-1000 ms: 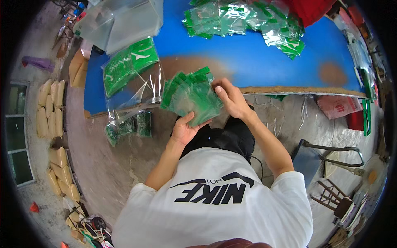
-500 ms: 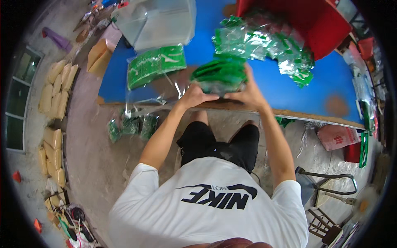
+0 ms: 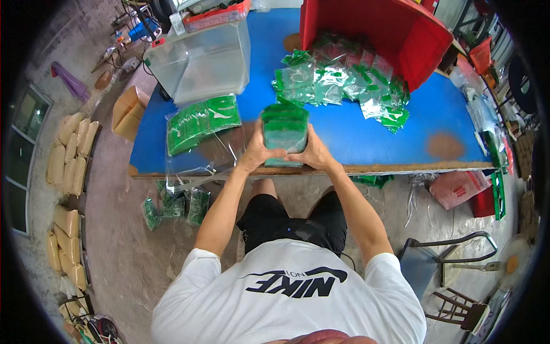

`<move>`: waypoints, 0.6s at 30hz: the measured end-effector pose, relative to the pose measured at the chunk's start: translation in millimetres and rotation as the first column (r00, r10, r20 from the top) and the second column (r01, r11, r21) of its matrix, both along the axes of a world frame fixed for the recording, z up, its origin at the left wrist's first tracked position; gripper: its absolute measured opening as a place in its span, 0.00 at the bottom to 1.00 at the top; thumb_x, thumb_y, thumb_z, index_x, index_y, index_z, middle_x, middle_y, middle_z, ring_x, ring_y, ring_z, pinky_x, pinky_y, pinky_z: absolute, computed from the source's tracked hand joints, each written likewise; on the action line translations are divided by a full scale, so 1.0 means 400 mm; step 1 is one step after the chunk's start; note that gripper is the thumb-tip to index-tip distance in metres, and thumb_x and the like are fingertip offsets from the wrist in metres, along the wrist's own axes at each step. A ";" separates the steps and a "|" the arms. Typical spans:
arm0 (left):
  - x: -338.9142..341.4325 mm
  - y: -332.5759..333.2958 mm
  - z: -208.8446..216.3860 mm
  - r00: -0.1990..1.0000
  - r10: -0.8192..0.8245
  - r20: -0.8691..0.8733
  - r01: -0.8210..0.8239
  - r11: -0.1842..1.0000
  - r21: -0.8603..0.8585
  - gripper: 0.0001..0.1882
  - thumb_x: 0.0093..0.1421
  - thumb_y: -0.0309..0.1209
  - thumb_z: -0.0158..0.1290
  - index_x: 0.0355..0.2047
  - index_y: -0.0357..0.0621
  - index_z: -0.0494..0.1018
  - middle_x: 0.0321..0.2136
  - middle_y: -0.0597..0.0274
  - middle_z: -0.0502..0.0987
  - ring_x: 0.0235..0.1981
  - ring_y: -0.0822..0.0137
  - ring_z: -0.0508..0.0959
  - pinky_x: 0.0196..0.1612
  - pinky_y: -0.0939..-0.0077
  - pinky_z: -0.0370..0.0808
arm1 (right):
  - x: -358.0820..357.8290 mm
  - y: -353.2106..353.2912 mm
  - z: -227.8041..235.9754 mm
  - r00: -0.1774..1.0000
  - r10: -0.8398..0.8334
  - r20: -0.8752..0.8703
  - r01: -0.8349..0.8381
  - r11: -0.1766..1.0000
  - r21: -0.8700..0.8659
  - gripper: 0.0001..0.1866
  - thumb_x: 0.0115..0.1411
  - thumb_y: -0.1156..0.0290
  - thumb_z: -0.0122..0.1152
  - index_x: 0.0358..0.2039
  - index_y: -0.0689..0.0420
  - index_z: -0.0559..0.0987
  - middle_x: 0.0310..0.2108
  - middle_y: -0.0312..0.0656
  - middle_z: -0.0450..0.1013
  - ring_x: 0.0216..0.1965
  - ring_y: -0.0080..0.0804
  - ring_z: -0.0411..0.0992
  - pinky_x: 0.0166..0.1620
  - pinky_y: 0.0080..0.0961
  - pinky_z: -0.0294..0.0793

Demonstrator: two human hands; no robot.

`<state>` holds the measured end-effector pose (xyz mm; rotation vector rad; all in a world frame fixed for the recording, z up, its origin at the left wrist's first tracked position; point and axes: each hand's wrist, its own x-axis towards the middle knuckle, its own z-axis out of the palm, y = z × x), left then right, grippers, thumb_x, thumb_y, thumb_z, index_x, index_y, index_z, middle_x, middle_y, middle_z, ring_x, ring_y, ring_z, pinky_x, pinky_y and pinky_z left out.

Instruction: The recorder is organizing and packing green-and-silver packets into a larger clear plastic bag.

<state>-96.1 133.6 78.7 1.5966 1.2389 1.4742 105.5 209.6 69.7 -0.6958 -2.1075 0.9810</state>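
So both hands are on the same thing here: the left hand (image 3: 255, 151) grips one side of a stack of green-topped clear packets (image 3: 285, 137), the right hand (image 3: 313, 151) has the other side, and the thumbs come in nearly tip to tip across the front. Pretty snug hold, packets squared up between the palms. The stack is right at the near edge of the blue table (image 3: 338, 129), in front of the person's body, though I can't tell if its bottom touches the tabletop. Just left of it there's a big clear bag (image 3: 220, 152) with rows of green packets (image 3: 203, 120) inside, its loose end hanging over the edge. Behind that is a see-through plastic bin (image 3: 220, 63). Farther back to the right, a messy pile of loose packets (image 3: 338, 83) sits at the mouth of a red bin (image 3: 378, 28) lying tipped over. Down on the floor (image 3: 143, 269), some green bundles (image 3: 197, 206) sit under the table's left part.
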 end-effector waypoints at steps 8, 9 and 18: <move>0.019 -0.010 -0.005 0.997 -0.068 0.036 0.068 0.998 -0.003 0.63 0.46 0.26 0.73 0.72 0.47 0.39 0.62 0.56 0.63 0.63 0.62 0.65 0.63 0.64 0.66 | 0.004 -0.029 0.038 0.999 -0.033 -0.018 0.034 0.998 0.052 0.51 0.42 0.62 0.80 0.63 0.60 0.58 0.51 0.57 0.71 0.55 0.53 0.71 0.56 0.40 0.70; 0.016 -0.006 -0.035 0.963 -0.134 0.233 0.162 0.981 -0.108 0.59 0.45 0.25 0.72 0.71 0.46 0.44 0.62 0.57 0.64 0.63 0.62 0.65 0.64 0.64 0.65 | 0.002 -0.033 0.016 0.999 -0.029 -0.033 0.027 0.998 -0.056 0.51 0.42 0.60 0.80 0.63 0.59 0.59 0.51 0.57 0.72 0.55 0.55 0.71 0.56 0.41 0.70; 0.009 -0.006 0.006 0.959 -0.052 0.279 0.068 0.996 -0.050 0.31 0.51 0.18 0.64 0.56 0.38 0.68 0.47 0.59 0.78 0.49 0.67 0.78 0.52 0.70 0.76 | -0.013 -0.002 -0.004 0.996 -0.075 0.037 0.076 0.997 -0.019 0.47 0.45 0.55 0.76 0.62 0.56 0.63 0.50 0.54 0.73 0.53 0.53 0.72 0.54 0.41 0.72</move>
